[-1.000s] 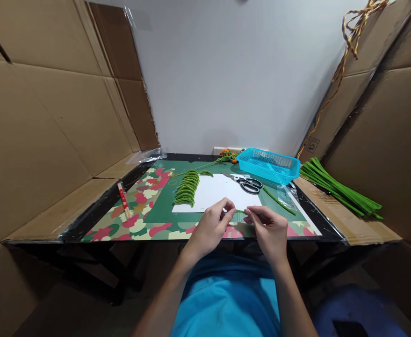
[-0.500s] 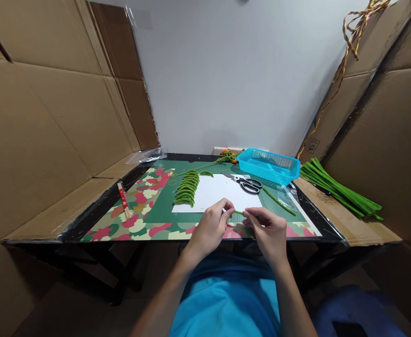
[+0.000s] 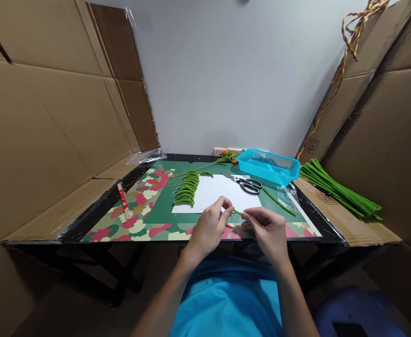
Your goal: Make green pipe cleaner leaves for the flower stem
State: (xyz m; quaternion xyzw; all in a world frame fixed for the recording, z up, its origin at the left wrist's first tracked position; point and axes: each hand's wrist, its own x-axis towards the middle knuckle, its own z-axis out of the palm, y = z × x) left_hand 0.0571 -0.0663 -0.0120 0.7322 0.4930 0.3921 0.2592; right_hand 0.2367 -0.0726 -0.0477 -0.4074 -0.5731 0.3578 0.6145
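Near the table's front edge, my left hand (image 3: 212,223) and my right hand (image 3: 266,229) pinch the two ends of a short green pipe cleaner (image 3: 238,212). Only a small stretch of it shows between my fingertips. Behind my hands lies a white sheet of paper (image 3: 215,191). Along its left side is a row of several curved green pipe-cleaner pieces (image 3: 186,189), with one more curved piece (image 3: 206,174) at the paper's top edge. Black-handled scissors (image 3: 246,184) rest at the paper's right, and a longer green pipe cleaner (image 3: 278,201) lies beside them.
A blue plastic basket (image 3: 270,168) stands at the back right. Orange flowers on a green stem (image 3: 229,156) lie behind the paper. A bundle of green pipe cleaners (image 3: 340,189) sits on cardboard at right; wrapped chopsticks (image 3: 123,201) lie at left. Cardboard walls (image 3: 44,107) flank the table.
The short pipe cleaner between my fingertips has tilted slightly, its left end a little higher. Both hands have hardly moved, and everything on the table stays in place.
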